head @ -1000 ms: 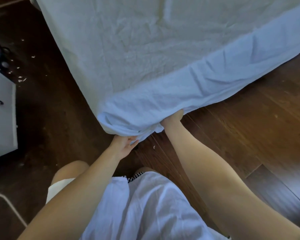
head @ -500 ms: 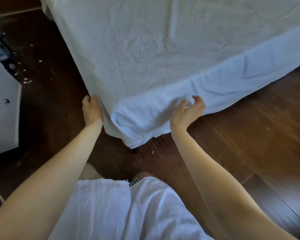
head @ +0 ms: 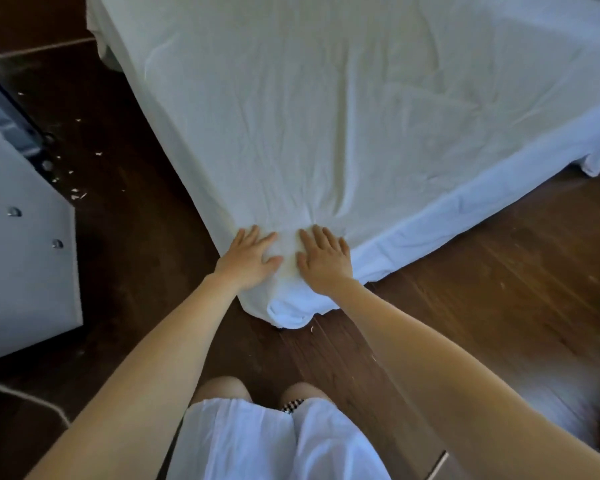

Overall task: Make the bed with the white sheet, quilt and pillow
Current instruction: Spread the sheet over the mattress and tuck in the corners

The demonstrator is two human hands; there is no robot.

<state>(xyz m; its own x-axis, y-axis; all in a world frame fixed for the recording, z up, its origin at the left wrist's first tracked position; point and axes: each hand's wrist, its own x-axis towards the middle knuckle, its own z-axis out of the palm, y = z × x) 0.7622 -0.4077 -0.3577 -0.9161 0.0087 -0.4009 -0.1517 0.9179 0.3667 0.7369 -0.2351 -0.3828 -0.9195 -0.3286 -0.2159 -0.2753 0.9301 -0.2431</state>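
Over the bed's near corner: white sheet [head: 326, 116], spread and wrinkled, draped toward the wood floor [head: 499, 289]. Left hand [head: 248, 259] and right hand [head: 324, 259], fingers straight, flat on the sheet, gripping nothing. Grey cabinet [head: 25, 271] left of the bed.

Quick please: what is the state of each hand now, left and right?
Left hand: open, fingers flat, pressing on the white sheet at the bed corner.
Right hand: open, fingers flat, pressing on the same sheet beside it.
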